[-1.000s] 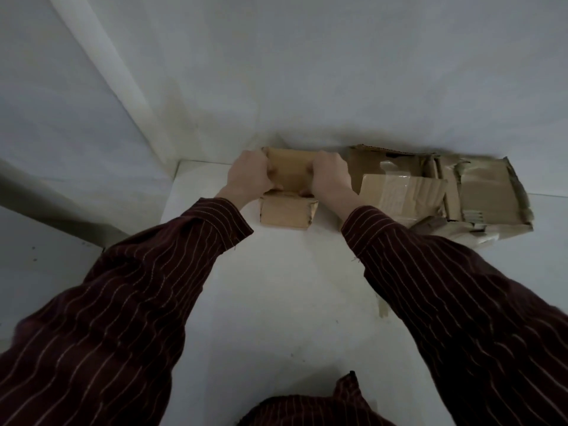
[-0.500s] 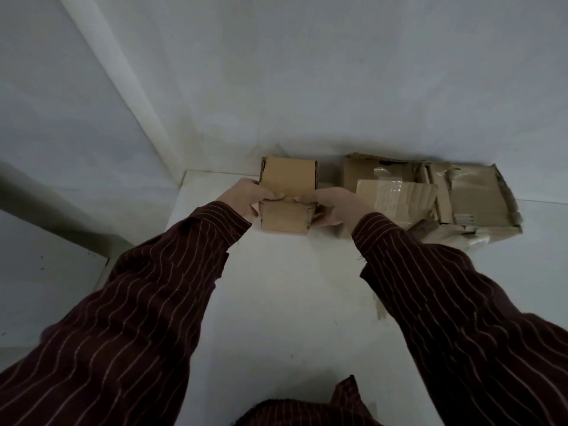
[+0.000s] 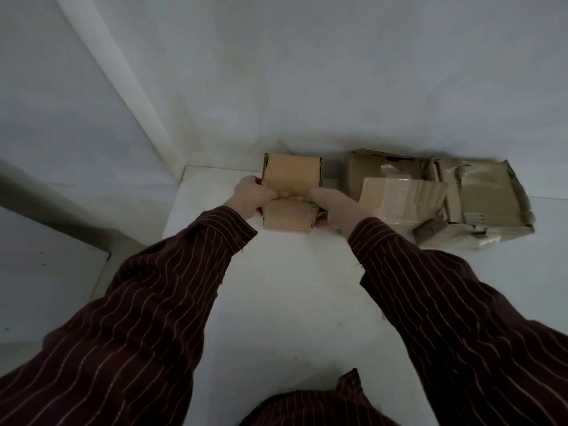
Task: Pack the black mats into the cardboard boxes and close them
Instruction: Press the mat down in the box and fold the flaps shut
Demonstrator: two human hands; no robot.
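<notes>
A small cardboard box [image 3: 290, 175] sits at the far left corner of the white table [image 3: 276, 287], close to the wall. Its top flap looks folded down and the front flap [image 3: 287, 218] hangs toward me. My left hand [image 3: 250, 195] grips the box's left front corner. My right hand [image 3: 333, 207] holds the right front corner, thumbs meeting near the flap's fold. No black mat is visible; the box's inside is hidden.
Two larger, worn cardboard boxes stand to the right against the wall: a taped one [image 3: 396, 192] and a crumpled one [image 3: 488, 204]. The table's left edge drops off to a lower grey surface [image 3: 46, 272]. White walls close the back and left.
My hands slid from the top of the small box down to its front corners. The box's top flap now shows uncovered. The camera view shifted slightly.
</notes>
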